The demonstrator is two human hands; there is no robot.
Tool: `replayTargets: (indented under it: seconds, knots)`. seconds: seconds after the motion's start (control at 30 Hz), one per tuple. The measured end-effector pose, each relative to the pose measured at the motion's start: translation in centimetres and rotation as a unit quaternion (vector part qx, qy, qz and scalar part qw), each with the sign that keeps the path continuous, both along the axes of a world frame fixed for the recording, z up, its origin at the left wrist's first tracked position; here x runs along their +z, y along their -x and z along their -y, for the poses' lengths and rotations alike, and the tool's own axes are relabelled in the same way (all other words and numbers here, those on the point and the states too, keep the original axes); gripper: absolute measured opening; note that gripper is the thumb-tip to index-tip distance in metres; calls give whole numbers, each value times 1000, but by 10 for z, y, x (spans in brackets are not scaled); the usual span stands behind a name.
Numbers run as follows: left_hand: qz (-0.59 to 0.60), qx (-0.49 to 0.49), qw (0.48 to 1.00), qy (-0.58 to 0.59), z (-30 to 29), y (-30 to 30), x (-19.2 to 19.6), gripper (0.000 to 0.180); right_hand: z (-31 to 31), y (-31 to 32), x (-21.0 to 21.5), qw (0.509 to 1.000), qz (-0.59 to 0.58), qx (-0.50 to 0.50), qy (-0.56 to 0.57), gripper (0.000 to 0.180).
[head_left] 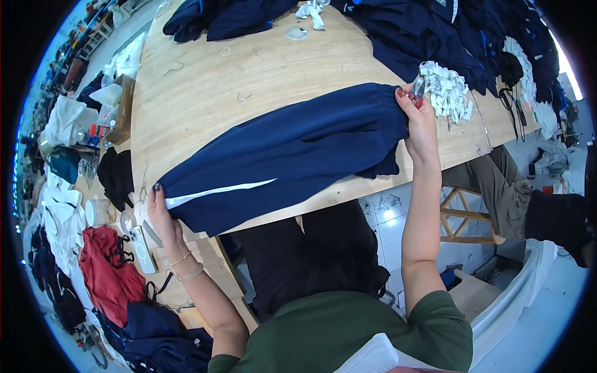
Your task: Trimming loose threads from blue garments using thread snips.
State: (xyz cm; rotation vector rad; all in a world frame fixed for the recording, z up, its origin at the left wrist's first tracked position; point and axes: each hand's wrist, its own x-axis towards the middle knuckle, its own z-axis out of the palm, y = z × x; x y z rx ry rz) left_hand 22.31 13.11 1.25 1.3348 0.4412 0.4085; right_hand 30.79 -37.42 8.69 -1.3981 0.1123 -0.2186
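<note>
A pair of navy trousers [292,140] with a white side stripe lies stretched across the near part of the table, folded lengthwise. My left hand [163,214] grips the leg end at the left, thumb on top, beside the stripe. At the gathered waist end on the right, my right hand [420,121] pinches the cloth between thumb and fingers. Small scissors or snips [418,87] with metal blades and a bit of red also show in my right hand, partly hidden by its fingers. Beyond that hand sits a heap of white fabric labels [446,92].
Piles of navy garments [429,37] cover the table's far right. On the wooden table [186,93] lie loose threads and a round clear disc [297,33]. Left of me are a phone [142,250], a red bag [109,267] and black cloth [116,177]. Another person's leg [504,193] is at right.
</note>
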Motion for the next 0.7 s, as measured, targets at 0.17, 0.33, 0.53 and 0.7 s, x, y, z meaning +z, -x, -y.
replayTargets:
  seconds: [0.17, 0.33, 0.53, 0.7]
  knots:
    - [18, 18, 1000, 6, -27, -1, 0, 14, -13, 10, 21, 994, 57, -48, 75, 8]
    - [7, 34, 999, 7, -37, 11, 2, 19, -14, 18, 26, 998, 32, -43, 30, 7]
    - [16, 11, 999, 40, -13, 11, 20, 14, 16, 33, 25, 999, -6, -32, -15, 9]
    - [5, 13, 999, 42, -3, 23, 33, 18, 30, 36, 14, 999, -21, -36, -31, 10]
